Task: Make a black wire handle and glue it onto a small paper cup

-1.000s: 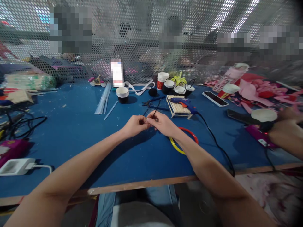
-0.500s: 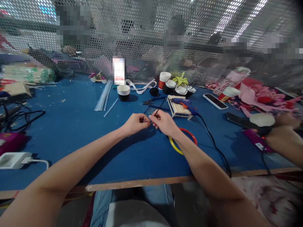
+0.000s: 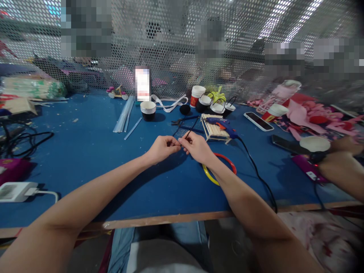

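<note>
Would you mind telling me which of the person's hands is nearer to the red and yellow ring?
The right hand: it sits just up-left of the red and yellow ring, its wrist crossing it. The left hand is farther left.

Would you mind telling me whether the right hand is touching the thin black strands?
Touching: in the head view, the right hand pinches the thin black strands between its fingertips.

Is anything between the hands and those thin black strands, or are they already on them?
Nothing visible stands between. The left hand and right hand meet fingertip to fingertip, pinching the thin black strands, which run up and away toward the glue gun.
</note>
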Tool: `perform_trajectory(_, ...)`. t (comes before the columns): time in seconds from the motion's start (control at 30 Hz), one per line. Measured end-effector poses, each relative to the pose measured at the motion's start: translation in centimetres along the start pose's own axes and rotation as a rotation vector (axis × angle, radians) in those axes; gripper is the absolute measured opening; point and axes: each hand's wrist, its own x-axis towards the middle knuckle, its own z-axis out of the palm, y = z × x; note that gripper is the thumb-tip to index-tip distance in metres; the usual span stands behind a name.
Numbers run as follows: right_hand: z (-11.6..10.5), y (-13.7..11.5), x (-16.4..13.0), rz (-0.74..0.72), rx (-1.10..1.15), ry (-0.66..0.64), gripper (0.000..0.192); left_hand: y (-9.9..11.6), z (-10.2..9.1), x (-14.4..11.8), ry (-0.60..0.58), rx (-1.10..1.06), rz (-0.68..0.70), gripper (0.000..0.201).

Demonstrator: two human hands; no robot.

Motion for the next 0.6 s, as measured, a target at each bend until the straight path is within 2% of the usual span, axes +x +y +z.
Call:
perform_trajectory(0.2,-0.2,-0.1,0.0,0.005,-0.005,-0.009,0.02,0.5,-0.1,0.0,0.007,-0.011,-0.019,0.021)
perform_trajectory(0.33,-0.2,-0.1,0.1,0.015,0.0,-0.013,0.02,0.7,-0.5,0.2,-0.059,0.01,-0.006,0.021)
perform_trajectory(0.43,-0.1,0.1,0.1,0.012,-0.026,0.01,0.02,0.8,-0.9,0.2,-0.084,0.136,0.056,0.017)
perform_trajectory(0.6,0.2,0.3,0.1,-0.028,-0.085,0.079,0.024,0.8,-1.0,0.0,0.026,0.392,0.196,0.012)
